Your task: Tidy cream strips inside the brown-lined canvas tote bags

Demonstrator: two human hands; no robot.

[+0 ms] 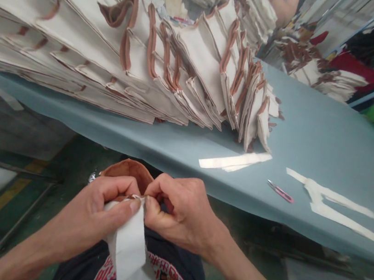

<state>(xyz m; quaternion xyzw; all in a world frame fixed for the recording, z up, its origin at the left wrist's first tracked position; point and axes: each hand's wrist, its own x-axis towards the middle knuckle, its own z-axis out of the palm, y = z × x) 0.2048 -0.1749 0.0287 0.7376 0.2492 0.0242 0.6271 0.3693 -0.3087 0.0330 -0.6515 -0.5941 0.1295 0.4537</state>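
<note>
My left hand and right hand were pinched closed on the top of the white strip, which hung lengthwise below them.

My white fabric strip and brown strap
My left hand and right hand pinch the strip's top edge. It hangs limp over my lap, and the strap arches in 1 loop behind my thumbs.

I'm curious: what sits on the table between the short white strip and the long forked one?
A small pink cutter lies on the blue table, between the short strip and the forked strip, touching neither. The head view shows it.
</note>
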